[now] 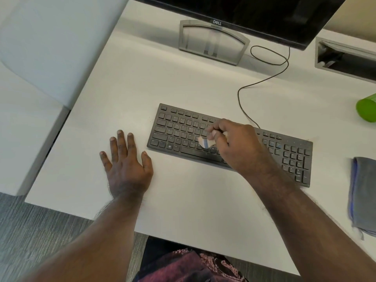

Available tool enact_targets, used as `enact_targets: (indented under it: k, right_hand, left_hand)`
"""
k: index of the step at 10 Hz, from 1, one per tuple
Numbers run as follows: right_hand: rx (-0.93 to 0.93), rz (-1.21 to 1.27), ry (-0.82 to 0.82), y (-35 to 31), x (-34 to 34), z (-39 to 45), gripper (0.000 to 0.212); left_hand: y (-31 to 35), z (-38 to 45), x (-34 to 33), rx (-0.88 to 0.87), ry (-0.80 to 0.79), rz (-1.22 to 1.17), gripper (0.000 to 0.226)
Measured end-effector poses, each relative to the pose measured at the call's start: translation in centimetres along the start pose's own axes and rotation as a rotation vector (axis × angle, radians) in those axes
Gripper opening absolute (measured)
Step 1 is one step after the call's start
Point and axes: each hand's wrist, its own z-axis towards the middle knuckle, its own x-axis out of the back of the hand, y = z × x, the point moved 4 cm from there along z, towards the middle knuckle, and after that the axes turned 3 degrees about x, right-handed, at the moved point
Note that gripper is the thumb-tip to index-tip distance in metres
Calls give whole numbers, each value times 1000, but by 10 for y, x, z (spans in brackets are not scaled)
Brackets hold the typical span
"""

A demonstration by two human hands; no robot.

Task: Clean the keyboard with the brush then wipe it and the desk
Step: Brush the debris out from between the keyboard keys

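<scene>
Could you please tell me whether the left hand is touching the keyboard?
Apart. The head view shows the left hand lying flat on the desk, with a strip of bare desk between its thumb and the keyboard.

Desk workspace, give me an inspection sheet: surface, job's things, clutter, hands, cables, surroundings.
Surface: white rectangular desk, bare in front of the keyboard.
Job's things: black flat keyboard lying at an angle; small white brush with a blue band on the middle keys; folded grey cloth with a blue edge at the desk's right edge.
Clutter: green rounded container, partly out of frame.
Hands: left hand flat on the desk beside the keyboard; right hand, fingers pinching the brush.
Cables: thin black cable looping from the keyboard towards the monitor.
Surroundings: black Dell monitor on a grey stand; grey carpet.
</scene>
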Motion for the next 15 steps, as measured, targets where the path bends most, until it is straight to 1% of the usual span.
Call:
enact_targets:
  k: [1, 2, 3, 4, 5, 6, 7, 8, 9, 10, 11, 12, 13, 14, 15]
  right_hand:
    - [-37, 14, -9, 5, 4, -1, 18]
    - [16, 58, 65, 7, 7, -6, 14]
    - [44, 21, 45, 12, 3, -15, 13]
    - [-38, -8, 51, 29, 10, -21, 14]
    - [-109, -12, 130, 40, 26, -27, 17]
    - [-57, 12, 183, 34, 28, -33, 16]
    - [25, 43, 109, 24, 13, -40, 14]
    - [12, -2, 108, 30, 10, -45, 14]
    - [-97, -1, 181, 46, 22, -46, 16]
    - [-91, 42, 259, 47, 32, -48, 15]
    - [-16, 109, 296, 40, 26, -49, 14]
    - [34, 70, 262, 36, 12, -50, 14]
    - [15, 77, 181, 37, 6, -49, 16]
    - [-32, 84, 179, 42, 14, -47, 14]
    - [-37, 112, 288, 43, 26, -44, 14]
  left_hand:
    - [-1, 0, 0, 2, -8, 4, 74]
    - [-1, 0, 0, 4, -13, 7, 74]
    - [0, 0, 0, 7, -21, 11, 75]
    - [0, 0, 1, 6, -25, 14, 75]
    - [0, 0, 1, 10, -24, 11, 75]
    - [-1, 0, 1, 9, -24, 13, 75]
    - [-1, 0, 1, 5, -16, 9, 74]
    - [0, 0, 1, 6, -15, 12, 74]
    - [-1, 0, 0, 5, -11, 10, 74]
    - [-1, 0, -1, 2, -6, 12, 73]
    - [-1, 0, -1, 5, -4, 6, 73]
    - [-2, 0, -1, 0, -3, 13, 71]
    - [-2, 0, -1, 0, -1, 11, 70]
    - [-2, 1, -2, 0, 0, 7, 72]
    - [-2, 0, -1, 3, -2, 5, 73]
